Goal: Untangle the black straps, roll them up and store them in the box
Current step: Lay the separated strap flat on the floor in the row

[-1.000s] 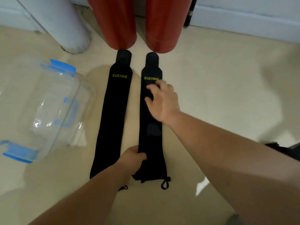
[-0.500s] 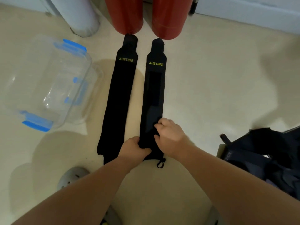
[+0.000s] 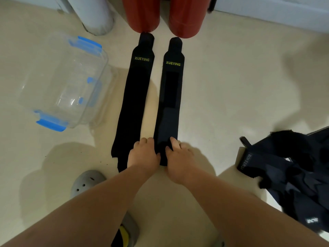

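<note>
The right strap (image 3: 170, 104) lies flat on the floor (image 3: 231, 104) and runs straight away from the person. Its near end is bunched up between the two hands. The left hand (image 3: 143, 155) grips that end from the strap's left edge, fingers curled and knuckles up, thumb turned in toward the fabric. The right hand (image 3: 179, 156) grips it from the right edge, with curled fingers hooked over the dark fold. The two hands sit close together with only the bunched end between them. Whether the fold is a started roll cannot be told.

The left strap (image 3: 137, 97) lies flat, just beside the left hand on its outer side and parallel to the first strap, with a narrow strip of floor between the two. Its near end reaches back past the left wrist. Each strap carries yellow-green "XUEYING" lettering near its far, tapered end.

The box (image 3: 58, 82), clear plastic with blue clips (image 3: 50, 123), sits on the floor beyond and to the left of the left hand, apart from both straps. Beyond the straps' far tips stand two red cylinders (image 3: 142, 13), the left one touching its strap's tip. A pale grey cylinder (image 3: 96, 15) stands to their left.

To the right of the right hand, well apart, lies a heap of dark bags (image 3: 293, 175). A grey perforated clog (image 3: 88, 180) sits near the left forearm.
</note>
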